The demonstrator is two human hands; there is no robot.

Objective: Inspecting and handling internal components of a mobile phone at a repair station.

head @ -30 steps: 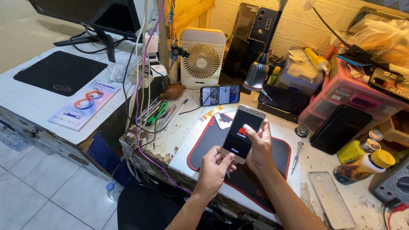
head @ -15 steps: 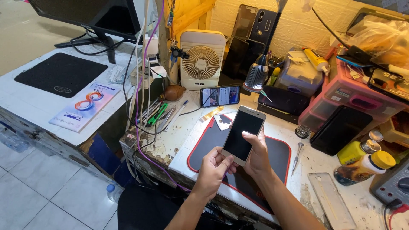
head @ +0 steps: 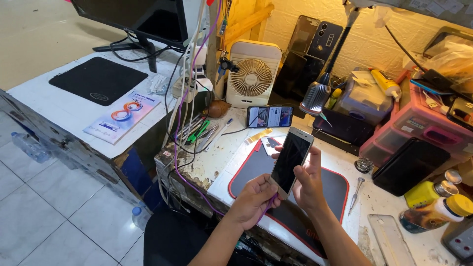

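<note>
Both hands (head: 283,192) — phone (head: 290,160) (screen dark)

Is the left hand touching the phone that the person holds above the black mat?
Touching. The head view shows the left hand gripping the bottom edge of the phone, while the right hand supports it from behind.

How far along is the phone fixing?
Done: the phone looks whole, its dark screen in place. In hand: the right hand holds it over the mat, and the left hand grips its bottom edge. Left: its screen is dark; the screwdriver lies unused.
</note>
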